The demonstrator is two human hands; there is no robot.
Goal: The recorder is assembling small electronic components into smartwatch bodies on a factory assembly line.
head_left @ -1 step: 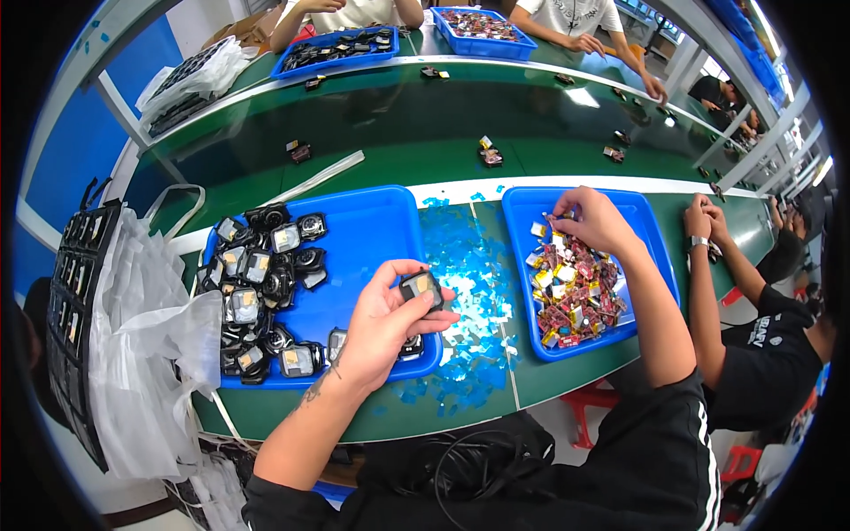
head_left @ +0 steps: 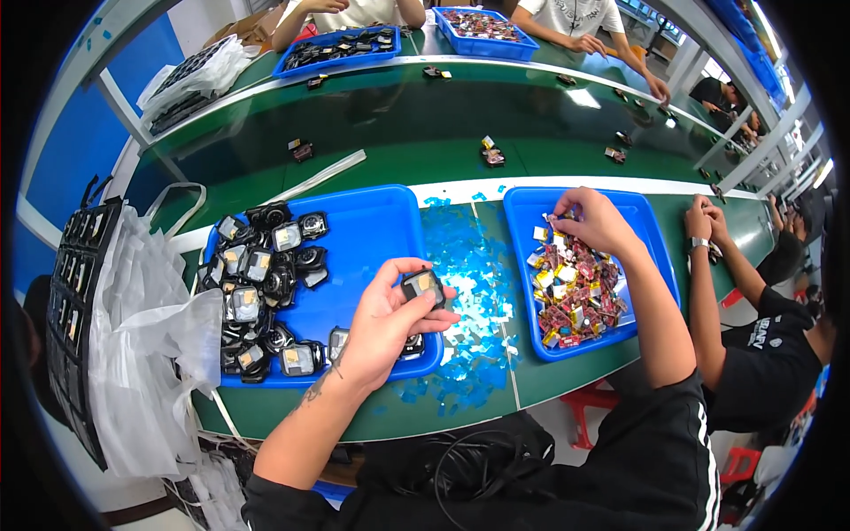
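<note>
Over the right edge of the left blue tray (head_left: 372,239), my left hand (head_left: 376,323) grips a small black casing (head_left: 424,285), like a watch case, with a pale square part inside. Thumb and fingers press on its sides. Similar black casings (head_left: 266,265) lie heaped in the left half of that tray. My right hand (head_left: 598,226) reaches into the right blue tray (head_left: 660,239), fingers pinched together at the far edge of a pile of small red circuit boards (head_left: 575,296) with silver and yellow parts. What the fingertips pinch is too small to make out.
Blue film scraps (head_left: 465,310) litter the green table between the trays. White plastic wrap and a black tray of parts (head_left: 75,292) stand at the left. Loose assemblies (head_left: 492,156) sit on the green belt beyond. Co-workers' hands (head_left: 699,221) are at the right and far side.
</note>
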